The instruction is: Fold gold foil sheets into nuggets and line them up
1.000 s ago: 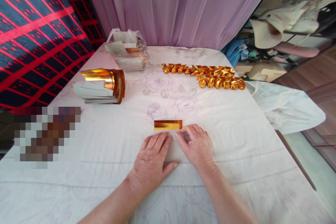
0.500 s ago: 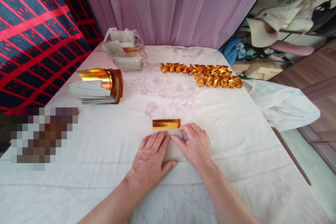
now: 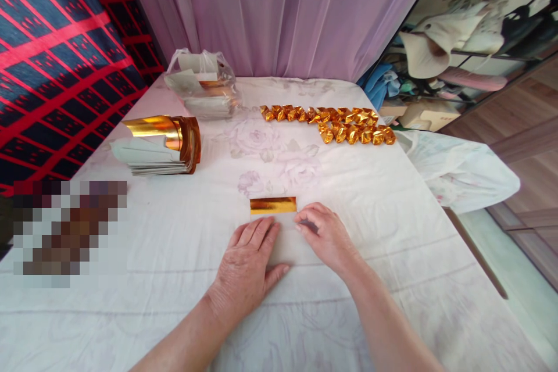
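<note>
A sheet of gold foil paper (image 3: 273, 205) lies on the bed-like white surface in front of me. Its shiny gold strip faces up along the far side, with a pale part nearer me. My left hand (image 3: 250, 256) rests flat at the paper's near side, fingers stretched out and thumb apart. With thumb and forefinger pinched together, my right hand (image 3: 325, 235) is at the paper's right edge. The pinched part of the sheet is hidden by the fingertips. Beyond the paper sit two rows of folded gold foil pieces (image 3: 356, 133).
At the left stands a stack of gold foil sheets (image 3: 152, 167), pale backs showing. Behind it sits a clear plastic bag (image 3: 204, 90) of more sheets. A purple curtain (image 3: 283, 17) hangs at the back. Off the right edge are a white bag (image 3: 471, 171) and shelves with hats (image 3: 427, 52).
My right hand has drawn its thumb and forefinger together at the paper's right edge, the thumb moving away from my left fingers. My left hand stays flat. The view has shifted slightly.
</note>
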`<control>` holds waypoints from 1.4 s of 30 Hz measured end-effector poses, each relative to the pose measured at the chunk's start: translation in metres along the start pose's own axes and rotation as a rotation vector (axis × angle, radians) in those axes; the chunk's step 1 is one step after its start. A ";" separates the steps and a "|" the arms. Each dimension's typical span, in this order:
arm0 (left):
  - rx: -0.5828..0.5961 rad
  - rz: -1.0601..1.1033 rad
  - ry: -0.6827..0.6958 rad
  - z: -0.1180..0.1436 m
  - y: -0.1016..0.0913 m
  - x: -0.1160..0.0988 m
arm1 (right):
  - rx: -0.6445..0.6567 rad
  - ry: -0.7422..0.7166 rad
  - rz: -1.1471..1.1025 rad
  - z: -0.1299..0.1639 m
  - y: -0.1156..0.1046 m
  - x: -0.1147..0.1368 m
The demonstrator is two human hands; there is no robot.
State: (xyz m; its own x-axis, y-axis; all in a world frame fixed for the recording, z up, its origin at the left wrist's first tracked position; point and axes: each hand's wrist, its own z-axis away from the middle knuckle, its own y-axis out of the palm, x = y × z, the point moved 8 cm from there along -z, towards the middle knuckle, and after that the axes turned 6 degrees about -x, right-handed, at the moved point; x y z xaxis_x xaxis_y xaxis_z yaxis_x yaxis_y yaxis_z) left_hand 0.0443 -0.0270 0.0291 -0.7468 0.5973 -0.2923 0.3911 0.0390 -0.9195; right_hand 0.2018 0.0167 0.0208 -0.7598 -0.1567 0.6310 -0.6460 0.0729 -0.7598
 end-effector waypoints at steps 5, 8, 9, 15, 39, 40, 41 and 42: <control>-0.012 -0.016 0.021 0.000 0.000 -0.001 | -0.002 -0.018 0.010 0.000 0.000 0.003; -0.005 -0.025 0.018 -0.001 -0.001 -0.001 | -0.038 -0.031 0.092 0.001 0.000 0.009; -0.002 -0.027 0.014 -0.002 -0.001 -0.001 | -0.053 -0.028 0.128 0.001 0.000 0.010; -0.001 -0.033 -0.013 -0.003 -0.001 -0.001 | -0.097 -0.022 0.225 0.002 0.002 0.015; 0.026 -0.187 0.060 0.020 -0.013 0.031 | -0.101 -0.007 0.203 0.002 0.003 0.010; 0.025 -0.195 0.063 0.022 -0.015 0.032 | -0.099 -0.005 0.200 0.001 0.003 0.010; 0.021 -0.201 0.069 0.023 -0.016 0.033 | -0.097 -0.003 0.199 0.001 0.003 0.010; 0.019 -0.205 0.073 0.023 -0.017 0.033 | -0.096 -0.001 0.198 0.001 0.003 0.010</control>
State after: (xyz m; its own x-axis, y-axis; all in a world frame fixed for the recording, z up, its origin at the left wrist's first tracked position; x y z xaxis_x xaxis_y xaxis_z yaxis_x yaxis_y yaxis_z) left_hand 0.0002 -0.0265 0.0287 -0.7686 0.6349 -0.0793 0.2243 0.1512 -0.9627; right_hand 0.1921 0.0141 0.0243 -0.8727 -0.1305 0.4706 -0.4880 0.1960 -0.8506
